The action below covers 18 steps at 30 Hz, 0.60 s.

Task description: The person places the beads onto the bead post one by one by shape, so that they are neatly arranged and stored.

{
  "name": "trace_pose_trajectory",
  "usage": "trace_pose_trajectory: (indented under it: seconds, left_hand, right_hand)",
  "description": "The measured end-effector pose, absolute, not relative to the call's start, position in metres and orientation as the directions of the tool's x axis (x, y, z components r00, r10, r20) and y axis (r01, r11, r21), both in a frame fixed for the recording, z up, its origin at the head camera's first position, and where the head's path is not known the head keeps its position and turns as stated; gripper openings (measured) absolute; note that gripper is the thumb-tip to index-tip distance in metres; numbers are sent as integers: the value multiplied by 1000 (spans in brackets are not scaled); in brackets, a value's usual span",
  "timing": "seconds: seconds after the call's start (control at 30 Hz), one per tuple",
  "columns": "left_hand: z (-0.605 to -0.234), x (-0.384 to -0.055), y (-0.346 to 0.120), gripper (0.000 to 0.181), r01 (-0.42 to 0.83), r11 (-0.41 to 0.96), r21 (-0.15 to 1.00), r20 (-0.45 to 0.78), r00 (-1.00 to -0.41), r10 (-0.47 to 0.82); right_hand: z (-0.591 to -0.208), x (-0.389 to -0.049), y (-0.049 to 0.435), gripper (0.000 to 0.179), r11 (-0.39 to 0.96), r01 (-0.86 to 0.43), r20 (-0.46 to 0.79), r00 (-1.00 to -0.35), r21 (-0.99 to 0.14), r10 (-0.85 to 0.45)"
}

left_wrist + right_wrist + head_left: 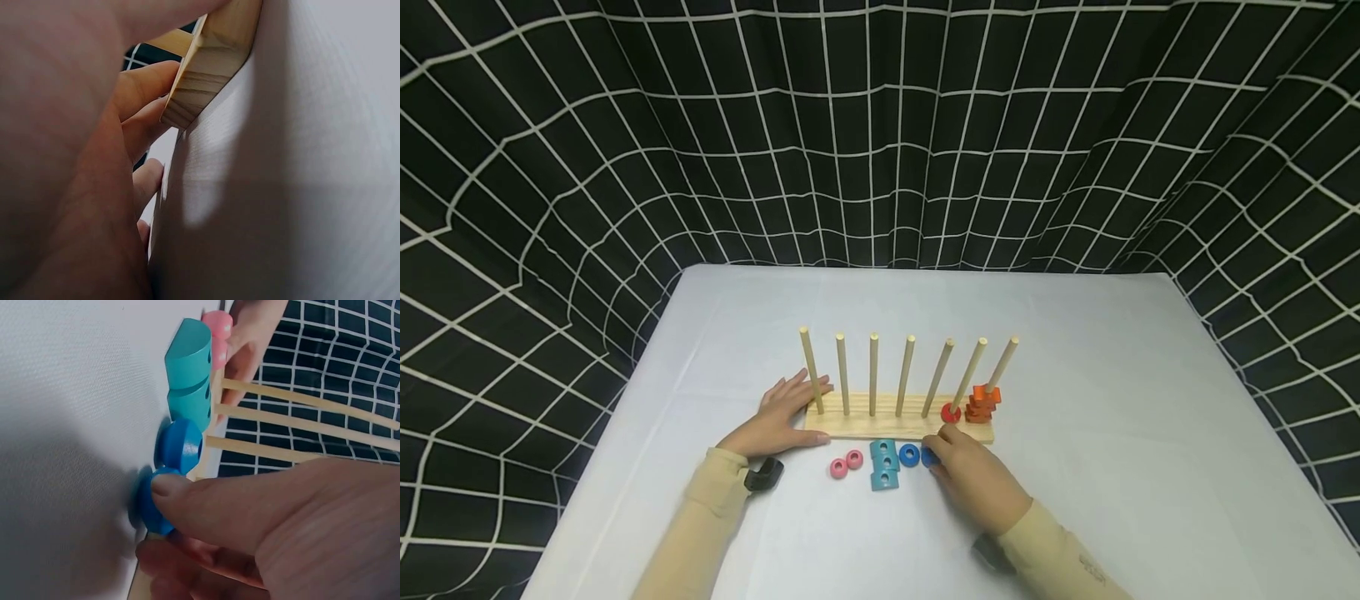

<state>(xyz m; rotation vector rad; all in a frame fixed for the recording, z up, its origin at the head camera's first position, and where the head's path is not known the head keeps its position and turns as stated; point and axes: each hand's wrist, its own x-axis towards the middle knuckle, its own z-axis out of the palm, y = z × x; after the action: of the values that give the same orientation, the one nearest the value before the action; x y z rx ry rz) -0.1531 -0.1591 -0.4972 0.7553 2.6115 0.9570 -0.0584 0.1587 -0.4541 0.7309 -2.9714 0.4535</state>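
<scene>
A wooden peg board [865, 427] with several upright dowels stands on the table. My left hand [780, 418] holds its left end, the thumb along the front edge and the index finger at the back; the other fingers spread behind. In the left wrist view the end of the board [209, 78] sits between thumb and fingers. In front of the board, my right hand [977, 479] pinches a blue bead [153, 503] between thumb and fingers, low by the table. Another blue bead [909, 455] lies just left of it.
Left of the blue beads lie several teal blocks [884, 479] with holes, then two pink beads [838, 468]. Orange pieces [979, 408] are stacked on the rightmost dowel, and a red bead [951, 413] sits at the foot of the adjacent dowel. A gridded black curtain [880, 125] surrounds the white table [1112, 375].
</scene>
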Motion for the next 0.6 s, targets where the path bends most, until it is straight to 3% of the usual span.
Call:
trace_pose_trajectory:
  seconds: [0.4, 0.6]
  left_hand:
    - [-495, -153, -158, 79, 383, 641, 665, -57, -830, 555]
    - [-496, -151, -159, 79, 382, 633, 674, -49, -831, 554]
  right_hand:
    - [-449, -60, 162, 25, 833, -503, 102, -864, -231, -493]
    - [-418, -61, 170, 27, 786, -559, 278, -825, -264, -493]
